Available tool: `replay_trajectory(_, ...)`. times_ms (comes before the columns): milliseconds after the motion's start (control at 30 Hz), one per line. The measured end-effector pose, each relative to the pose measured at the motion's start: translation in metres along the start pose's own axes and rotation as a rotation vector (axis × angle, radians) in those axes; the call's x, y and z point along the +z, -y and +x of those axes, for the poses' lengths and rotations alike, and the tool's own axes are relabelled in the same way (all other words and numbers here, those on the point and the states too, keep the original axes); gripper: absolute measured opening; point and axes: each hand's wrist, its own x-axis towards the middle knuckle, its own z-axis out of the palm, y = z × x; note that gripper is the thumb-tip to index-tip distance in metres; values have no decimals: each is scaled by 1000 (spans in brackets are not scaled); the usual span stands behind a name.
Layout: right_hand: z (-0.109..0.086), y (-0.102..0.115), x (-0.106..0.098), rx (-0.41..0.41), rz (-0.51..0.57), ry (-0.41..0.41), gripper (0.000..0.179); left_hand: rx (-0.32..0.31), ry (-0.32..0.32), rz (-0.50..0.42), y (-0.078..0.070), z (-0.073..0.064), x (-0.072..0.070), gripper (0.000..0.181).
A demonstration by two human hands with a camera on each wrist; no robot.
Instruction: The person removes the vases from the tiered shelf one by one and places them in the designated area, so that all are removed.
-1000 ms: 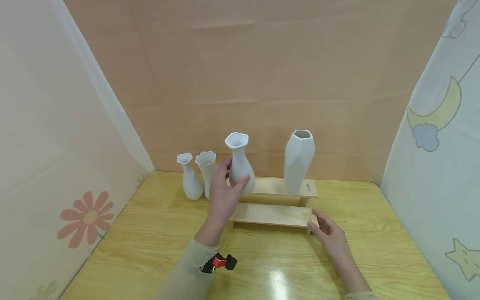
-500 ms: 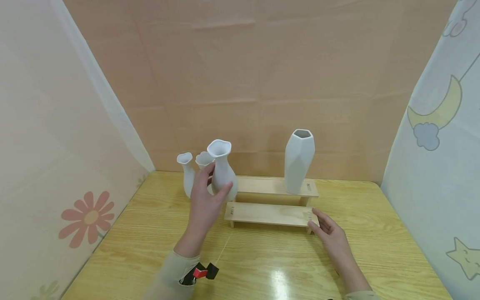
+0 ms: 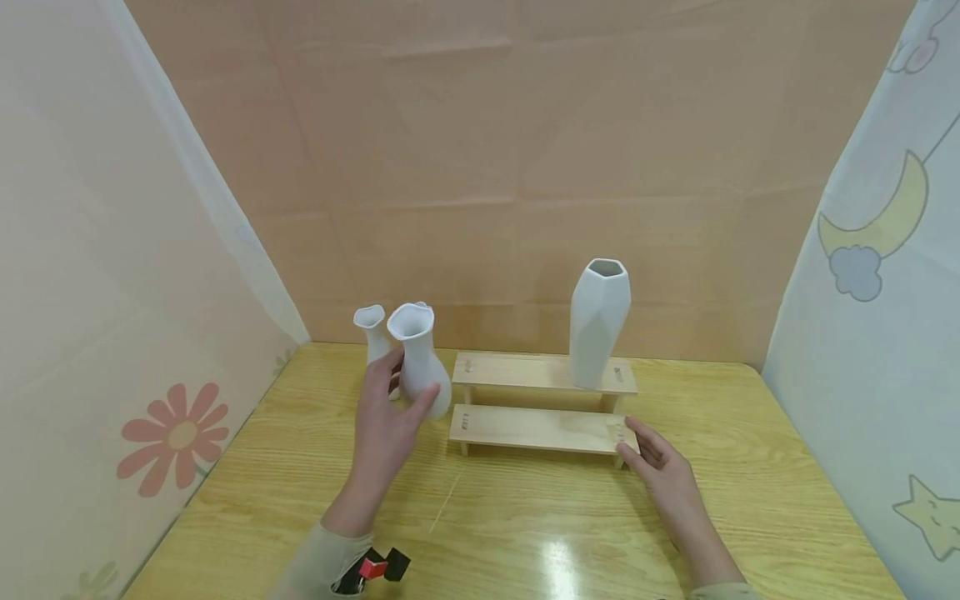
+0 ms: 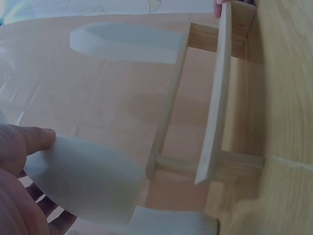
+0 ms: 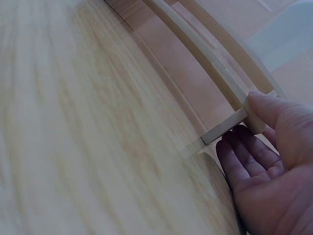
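Observation:
My left hand (image 3: 382, 425) grips the body of a white vase (image 3: 426, 379) with a wavy rim and narrow neck, held left of the two-tier wooden stand (image 3: 536, 427). Behind it stands a slim white vase (image 3: 369, 318), partly covered by the hand. A scalloped vase is almost wholly hidden there. In the left wrist view, thumb and fingers lie on opposite sides of the held vase (image 4: 88, 176). My right hand (image 3: 663, 475) pinches the right end of the lower shelf; in the right wrist view the thumb is on the board (image 5: 220, 78), with curled fingers beneath.
A tall faceted white vase (image 3: 600, 325) stands on the right end of the upper shelf. The wood-grain table (image 3: 510, 525) extends in front of the stand. A peach cloth (image 3: 525, 167) hangs behind, with patterned cloths at both sides.
My left hand has carried the vase left and down, away from the upper shelf, and now covers the scalloped vase. My right hand stays at the lower shelf's end.

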Motion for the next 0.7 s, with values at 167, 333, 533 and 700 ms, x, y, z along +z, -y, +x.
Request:
replay_trajectory(167, 0, 0, 0, -12, -3, 2, 77, -11, -4, -4, 13, -5, -4, 71)
replay_trajectory(333, -1, 2, 1, -12, -11, -1, 78, -34, -10, 5, 25, -7, -4, 72)
replay_trajectory(533, 0, 2, 2, 10, -6, 0, 80, -46, -17, 20, 43, -10, 0, 71)
replay_trajectory(700, 0, 3, 1, 20, -2, -1, 81, -53, -16, 26, 56, -10, 3, 70)
